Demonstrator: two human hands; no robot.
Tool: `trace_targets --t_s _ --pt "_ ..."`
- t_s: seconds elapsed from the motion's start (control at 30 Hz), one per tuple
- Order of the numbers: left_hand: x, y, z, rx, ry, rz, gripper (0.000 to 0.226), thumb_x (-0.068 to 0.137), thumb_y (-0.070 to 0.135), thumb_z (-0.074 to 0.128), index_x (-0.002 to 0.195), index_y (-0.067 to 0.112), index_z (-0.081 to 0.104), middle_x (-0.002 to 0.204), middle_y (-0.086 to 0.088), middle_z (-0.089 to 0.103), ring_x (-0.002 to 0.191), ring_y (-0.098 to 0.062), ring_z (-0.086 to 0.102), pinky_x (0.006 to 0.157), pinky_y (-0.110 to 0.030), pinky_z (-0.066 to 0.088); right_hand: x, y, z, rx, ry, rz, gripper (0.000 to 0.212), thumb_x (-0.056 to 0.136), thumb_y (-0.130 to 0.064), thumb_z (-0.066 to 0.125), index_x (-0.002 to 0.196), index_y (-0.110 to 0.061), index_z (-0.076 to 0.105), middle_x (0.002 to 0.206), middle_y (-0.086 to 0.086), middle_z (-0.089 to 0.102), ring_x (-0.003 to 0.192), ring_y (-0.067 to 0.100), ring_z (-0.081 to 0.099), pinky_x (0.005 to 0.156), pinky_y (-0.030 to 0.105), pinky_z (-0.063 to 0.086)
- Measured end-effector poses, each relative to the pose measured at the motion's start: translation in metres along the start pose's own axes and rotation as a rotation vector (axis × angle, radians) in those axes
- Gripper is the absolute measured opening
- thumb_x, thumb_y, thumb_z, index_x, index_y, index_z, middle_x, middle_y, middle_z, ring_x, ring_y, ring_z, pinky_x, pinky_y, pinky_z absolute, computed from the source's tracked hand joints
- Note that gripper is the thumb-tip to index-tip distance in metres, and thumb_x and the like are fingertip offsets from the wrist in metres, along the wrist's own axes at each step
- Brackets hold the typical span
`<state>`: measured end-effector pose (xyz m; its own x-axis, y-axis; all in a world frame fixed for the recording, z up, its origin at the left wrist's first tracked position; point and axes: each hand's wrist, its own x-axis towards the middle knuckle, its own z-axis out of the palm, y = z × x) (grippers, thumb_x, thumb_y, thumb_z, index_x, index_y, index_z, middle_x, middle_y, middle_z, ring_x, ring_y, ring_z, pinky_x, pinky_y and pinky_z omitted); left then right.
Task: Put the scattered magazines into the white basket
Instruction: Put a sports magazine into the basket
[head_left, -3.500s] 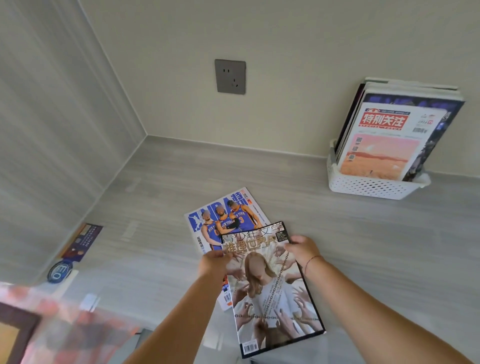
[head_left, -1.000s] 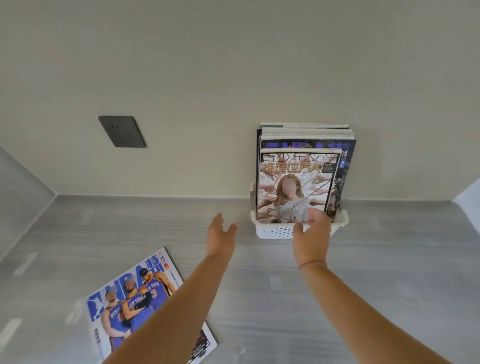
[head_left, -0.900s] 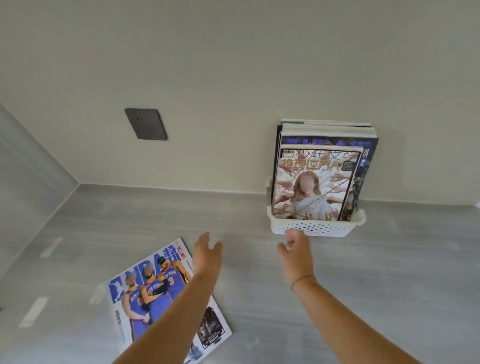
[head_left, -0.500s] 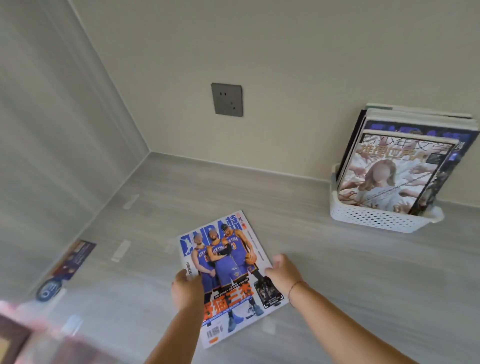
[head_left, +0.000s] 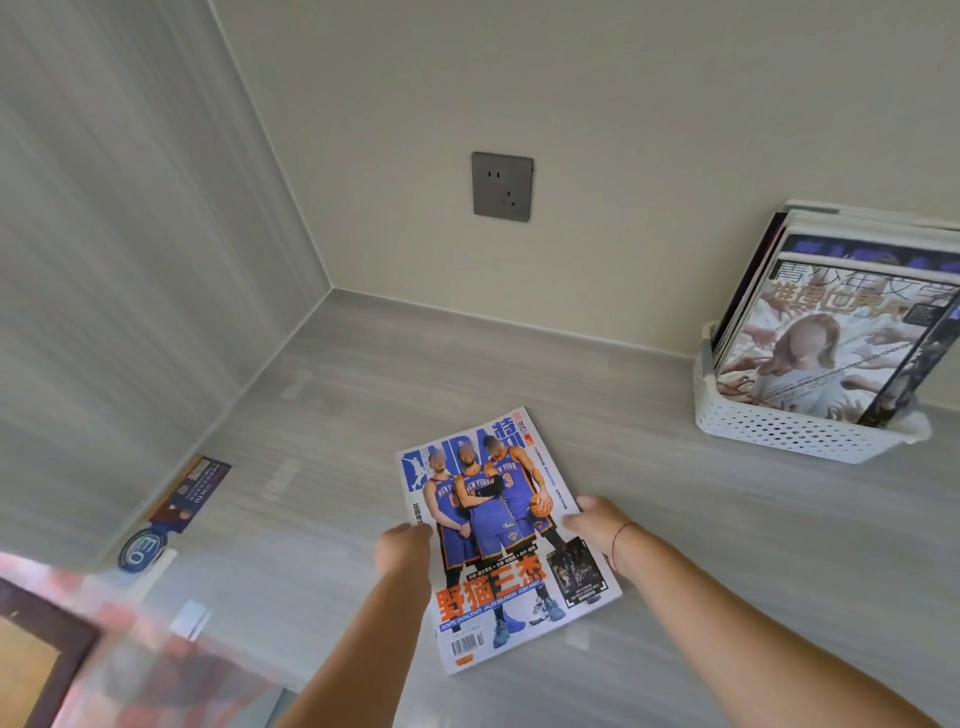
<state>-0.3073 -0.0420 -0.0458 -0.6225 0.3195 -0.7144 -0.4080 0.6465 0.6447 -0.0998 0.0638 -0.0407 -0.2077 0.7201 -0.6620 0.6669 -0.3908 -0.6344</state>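
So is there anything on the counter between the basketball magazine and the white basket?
Nothing visible. The counter is bare between the basketball magazine, gripped at its sides by the left hand and right hand, and the white basket. The basket already holds upright magazines.

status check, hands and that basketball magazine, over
Left hand and right hand gripping basketball magazine by its side edges on the counter. White basket far right, already holding magazines. Path between clear.

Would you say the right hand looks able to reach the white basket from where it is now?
Probably yes: the right hand rests on the basketball magazine, and only bare countertop lies between it and the white basket.
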Motion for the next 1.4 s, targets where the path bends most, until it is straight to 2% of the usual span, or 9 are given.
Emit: trace_targets --t_s 0.17,0.37,0.5,0.63,0.83,0.97,1.03,1.17,1.4 --pt "0.001 -0.003 0.003 0.041 -0.061 0.004 0.010 0.083 0.008 0.055 0.090 0.007 0.061 0.100 -0.022 0.067 0.089 -0.038 0.066 0.083 -0.048 0.055 -0.009 0.004 -0.004 0.231 -0.077 -0.100 0.032 0.091 0.007 0.046 0.117 -0.008 0.057 0.107 0.016 0.066 0.090 0.028 0.064 0.087 0.043 0.052" --pt "-0.016 0.004 0.022 -0.018 -0.130 0.089 0.055 0.083 0.011 0.065 0.132 0.006 0.042 0.121 -0.019 0.058 0.109 -0.036 0.060 0.098 -0.050 0.046 -0.028 0.013 -0.038 0.618 -0.084 -0.265 0.037 0.087 0.017 0.044 0.122 0.006 0.053 0.096 0.013 0.065 0.072 0.013 0.064 0.090 0.039 0.046" --pt "-0.043 0.028 0.054 -0.034 -0.393 0.258 0.021 0.091 -0.001 0.048 0.106 0.002 0.063 0.095 -0.014 0.069 0.080 -0.027 0.065 0.081 -0.040 0.053 -0.038 0.018 -0.087 0.688 -0.003 -0.311 0.033 0.087 0.015 0.046 0.116 0.003 0.057 0.087 0.010 0.071 0.069 0.014 0.069 0.078 0.034 0.054" --pt "-0.075 0.067 0.108 -0.005 -0.534 0.449 0.030 0.091 -0.006 0.046 0.085 0.016 0.065 0.076 0.004 0.071 0.058 -0.004 0.066 0.062 -0.026 0.053 -0.040 0.024 -0.152 0.539 0.329 -0.353 0.031 0.081 0.018 0.054 0.108 0.005 0.062 0.096 0.013 0.067 0.061 0.002 0.065 0.067 0.019 0.055" --pt "-0.132 0.143 0.215 0.088 -0.626 0.752 0.031 0.085 -0.001 0.055 0.076 0.024 0.071 0.074 0.009 0.072 0.072 -0.014 0.060 0.078 -0.035 0.053 -0.037 0.035 -0.272 0.383 0.690 -0.417 0.011 0.080 -0.001 0.066 0.088 0.007 0.067 0.076 0.010 0.058 0.068 0.015 0.049 0.062 0.027 0.045" --pt "-0.159 0.177 0.284 0.099 -0.589 0.898 0.024 0.081 0.001 0.059 0.087 0.018 0.075 0.077 0.005 0.071 0.059 0.000 0.060 0.064 -0.017 0.052 -0.032 0.038 -0.338 0.370 0.858 -0.419 0.002 0.077 -0.009 0.069 0.078 -0.010 0.071 0.068 0.005 0.065 0.066 0.018 0.055 0.068 0.034 0.053" --pt "-0.166 0.183 0.310 0.098 -0.538 0.928 0.022 0.080 0.002 0.061 0.089 0.016 0.076 0.076 0.005 0.071 0.051 0.006 0.057 0.055 -0.010 0.047 -0.026 0.039 -0.359 0.345 0.920 -0.419 0.011 0.076 -0.011 0.069 0.072 -0.021 0.069 0.064 -0.007 0.065 0.061 0.013 0.057 0.065 0.026 0.051" --pt "-0.166 0.174 0.341 0.123 -0.490 0.902 0.022 0.080 0.006 0.063 0.083 0.024 0.075 0.079 0.003 0.072 0.061 -0.004 0.060 0.064 -0.023 0.050 -0.010 0.050 -0.374 0.284 0.950 -0.403 0.011 0.077 -0.014 0.069 0.083 -0.022 0.073 0.068 -0.010 0.065 0.061 0.001 0.057 0.056 0.010 0.042" --pt "-0.163 0.153 0.366 0.140 -0.511 0.840 0.027 0.082 0.009 0.064 0.074 0.033 0.073 0.077 0.013 0.073 0.080 -0.018 0.072 0.074 -0.032 0.057 0.016 0.091 -0.370 0.426 0.911 -0.270 0.010 0.079 -0.011 0.065 0.085 -0.005 0.071 0.076 0.005 0.069 0.070 0.020 0.060 0.073 0.031 0.050"
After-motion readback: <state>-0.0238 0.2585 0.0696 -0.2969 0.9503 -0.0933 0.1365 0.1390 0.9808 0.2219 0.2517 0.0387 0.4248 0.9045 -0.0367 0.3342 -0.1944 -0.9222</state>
